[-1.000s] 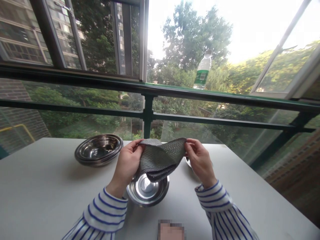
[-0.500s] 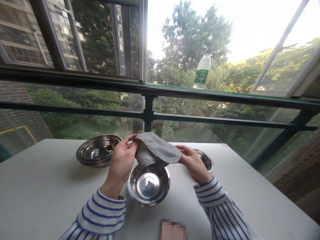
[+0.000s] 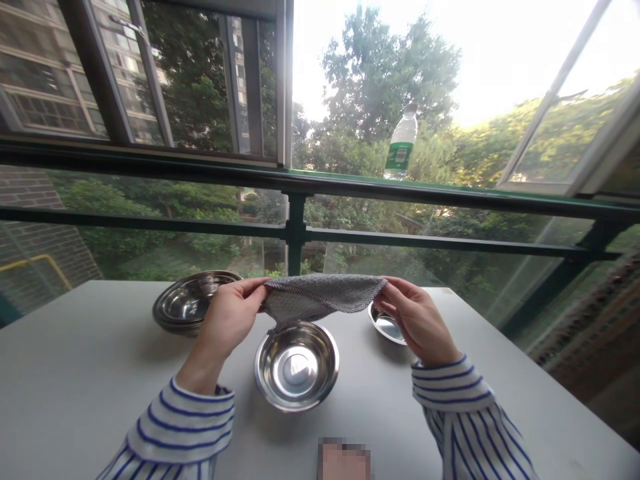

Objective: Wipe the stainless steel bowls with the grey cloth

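Clearly, in the head view, both hands are at work on one cloth [image 3: 325, 293]. Thumb and fingers of the left hand [image 3: 233, 317] are closed in a pinch on its left end; the right hand [image 3: 420, 320] pinches the right end the same way, its fingers bent and partly hidden. Grey, with a checked edge, the cloth is spread between them above the table [image 3: 120, 393], its lower left corner hanging at the far rim of the middle bowl [image 3: 296, 370]; whether it touches, I cannot tell. That bowl is shiny metal and sits upright. Beyond the left hand, partly covered by it, is a stack of bowls [image 3: 180, 303]. Another bowl [image 3: 387, 327] lies behind the right hand, partly hidden. Striped sleeves [image 3: 175, 420] cover both forearms. Past the table runs a dark green rail [image 3: 210, 175], and a clear bottle [image 3: 400, 150] with a green label shows just above it, trees [image 3: 390, 67] behind.
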A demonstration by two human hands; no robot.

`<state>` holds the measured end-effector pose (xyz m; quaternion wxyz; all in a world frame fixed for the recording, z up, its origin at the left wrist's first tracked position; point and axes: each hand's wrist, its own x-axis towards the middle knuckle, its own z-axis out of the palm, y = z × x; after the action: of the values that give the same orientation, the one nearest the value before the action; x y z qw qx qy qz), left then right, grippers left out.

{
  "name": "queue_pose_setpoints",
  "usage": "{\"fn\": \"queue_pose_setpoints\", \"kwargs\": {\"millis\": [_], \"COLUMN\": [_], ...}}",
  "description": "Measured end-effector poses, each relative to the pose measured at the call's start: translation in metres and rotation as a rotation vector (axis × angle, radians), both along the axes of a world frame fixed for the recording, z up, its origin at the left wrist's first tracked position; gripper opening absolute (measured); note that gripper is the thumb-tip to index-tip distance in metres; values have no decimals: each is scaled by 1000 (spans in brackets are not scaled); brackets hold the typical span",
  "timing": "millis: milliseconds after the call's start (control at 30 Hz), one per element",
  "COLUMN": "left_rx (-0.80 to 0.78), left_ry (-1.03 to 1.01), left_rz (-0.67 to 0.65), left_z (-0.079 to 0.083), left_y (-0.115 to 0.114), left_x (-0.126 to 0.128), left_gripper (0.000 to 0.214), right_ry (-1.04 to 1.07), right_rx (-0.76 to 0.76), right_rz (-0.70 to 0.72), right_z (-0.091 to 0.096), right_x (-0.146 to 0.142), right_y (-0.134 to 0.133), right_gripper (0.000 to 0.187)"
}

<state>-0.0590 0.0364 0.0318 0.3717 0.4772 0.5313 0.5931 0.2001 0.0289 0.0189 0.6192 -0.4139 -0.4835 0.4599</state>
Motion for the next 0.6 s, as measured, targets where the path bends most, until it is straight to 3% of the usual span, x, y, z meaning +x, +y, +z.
{"fn": "queue_pose_setpoints", "kwargs": {"millis": [267, 467, 600], "left_rx": [-4, 28, -62], "left_ry": [-219, -193, -157], "left_rz": [-37, -70, -180], "left_z": [7, 9, 7], "left_y": [-4, -5, -4], "left_x": [-3, -7, -14], "left_gripper": [31, 34, 32], "right_ry": [1, -115, -191], "right_rx": [45, 20, -12], "right_rz": [-91, -119, -79], "right_z": [8, 13, 12], "right_x": [3, 10, 14], "right_y": [-6, -10, -8], "right_gripper": [33, 46, 38]}}
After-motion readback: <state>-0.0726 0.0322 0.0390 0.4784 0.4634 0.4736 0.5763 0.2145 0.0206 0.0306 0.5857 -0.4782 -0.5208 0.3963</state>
